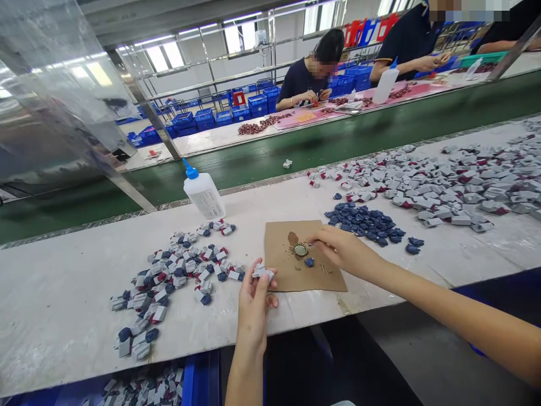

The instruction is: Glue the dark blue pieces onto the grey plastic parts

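My left hand (255,299) holds a small grey-white plastic part (262,273) between thumb and fingers, at the left edge of a brown cardboard sheet (279,248). Over the sheet's right half is my right hand (340,248), its fingers pinched together near a tiny dark piece that is too small to make out. Beside those fingertips lies a small round dish (300,250) with a dark rim. One dark blue piece (309,263) rests on the cardboard just below the dish. More dark blue pieces (363,221) form a pile beyond my right hand.
Grey parts with blue pieces (160,276) spread over the table's left side. A white bottle (205,194) with a blue tip stands behind them. Many grey and red parts (456,183) cover the right. A green conveyor belt (253,160) runs behind; people sit across it. A blue bin (190,383) is below.
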`<state>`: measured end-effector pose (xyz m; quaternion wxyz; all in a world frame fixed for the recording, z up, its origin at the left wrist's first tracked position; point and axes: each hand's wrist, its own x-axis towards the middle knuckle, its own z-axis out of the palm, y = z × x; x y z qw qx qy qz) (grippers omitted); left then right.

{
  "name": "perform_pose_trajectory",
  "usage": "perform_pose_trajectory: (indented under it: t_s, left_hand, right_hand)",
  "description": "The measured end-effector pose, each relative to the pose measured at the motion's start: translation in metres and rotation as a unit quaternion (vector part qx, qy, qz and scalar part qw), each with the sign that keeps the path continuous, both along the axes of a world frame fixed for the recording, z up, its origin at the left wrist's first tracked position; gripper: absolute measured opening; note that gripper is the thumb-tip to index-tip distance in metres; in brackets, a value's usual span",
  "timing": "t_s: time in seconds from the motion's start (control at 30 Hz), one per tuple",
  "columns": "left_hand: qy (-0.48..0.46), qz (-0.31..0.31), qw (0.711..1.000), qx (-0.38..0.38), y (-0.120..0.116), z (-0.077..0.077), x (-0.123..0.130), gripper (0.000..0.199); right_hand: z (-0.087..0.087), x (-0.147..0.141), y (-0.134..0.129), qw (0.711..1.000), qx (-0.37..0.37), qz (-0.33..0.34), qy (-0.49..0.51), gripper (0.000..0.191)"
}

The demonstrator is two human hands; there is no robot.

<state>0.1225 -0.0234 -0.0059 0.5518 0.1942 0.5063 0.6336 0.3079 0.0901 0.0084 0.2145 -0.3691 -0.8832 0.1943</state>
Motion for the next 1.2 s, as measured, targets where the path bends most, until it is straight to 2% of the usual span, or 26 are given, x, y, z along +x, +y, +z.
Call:
perform_pose_trajectory:
  t_s: [0.1,0.27,0.33,0.43,0.53,0.63,0.67,0.77,0.83,0.9,1.0,1.1,1.2]
  left_hand:
    - [0.009,0.013,1.0,-0.007,-0.002,0.0,-0.001,0.039]
    - [0.003,0.017,1.0,-0.01,-0.003,-0.006,0.0,0.028]
    - [-0.003,0.034,0.999,-0.012,0.001,-0.008,0.008,0.028]
    - [0.005,0.092,0.996,0.018,0.012,-0.008,0.03,0.032]
    - [-0.008,0.119,0.991,0.053,0.023,-0.003,0.05,0.03]
    - [-0.04,0.134,0.989,0.049,0.026,0.003,0.058,0.031]
    - [-0.044,0.142,0.988,0.045,0.025,0.004,0.058,0.032]
    - [-0.035,0.169,0.984,0.042,0.021,0.006,0.057,0.03]
    - [-0.023,0.183,0.981,0.05,0.02,0.006,0.057,0.026]
    - [-0.024,0.183,0.981,0.056,0.02,0.006,0.06,0.025]
    - [-0.03,0.177,0.982,0.06,0.022,0.005,0.064,0.027]
    - [-0.015,0.2,0.977,0.075,0.023,0.006,0.067,0.027]
    - [-0.023,0.204,0.975,0.084,0.022,0.007,0.065,0.026]
  right_hand:
    - [0.001,-0.015,0.008,1.0,-0.006,0.015,0.011,0.015]
    - [0.002,-0.019,0.012,1.0,-0.027,0.013,0.0,0.009]
    - [0.006,-0.02,0.004,0.998,-0.056,0.027,0.004,0.009]
    - [0.014,-0.025,-0.02,0.99,-0.122,0.069,0.028,0.01]
    - [0.02,-0.032,-0.048,0.985,-0.138,0.09,0.052,0.008]
    - [0.017,-0.038,-0.064,0.983,-0.14,0.053,0.11,0.003]
    - [0.014,-0.04,-0.067,0.978,-0.152,0.033,0.141,0.007]
    - [0.0,-0.045,-0.074,0.949,-0.193,-0.03,0.247,0.02]
    - [-0.008,-0.048,-0.078,0.926,-0.202,-0.064,0.313,0.019]
    - [-0.014,-0.049,-0.082,0.91,-0.185,-0.097,0.359,0.019]
    - [-0.017,-0.048,-0.086,0.924,-0.091,-0.117,0.352,0.025]
    - [-0.016,-0.048,-0.091,0.947,-0.009,-0.077,0.311,0.035]
    - [-0.016,-0.047,-0.095,0.953,0.001,-0.062,0.297,0.037]
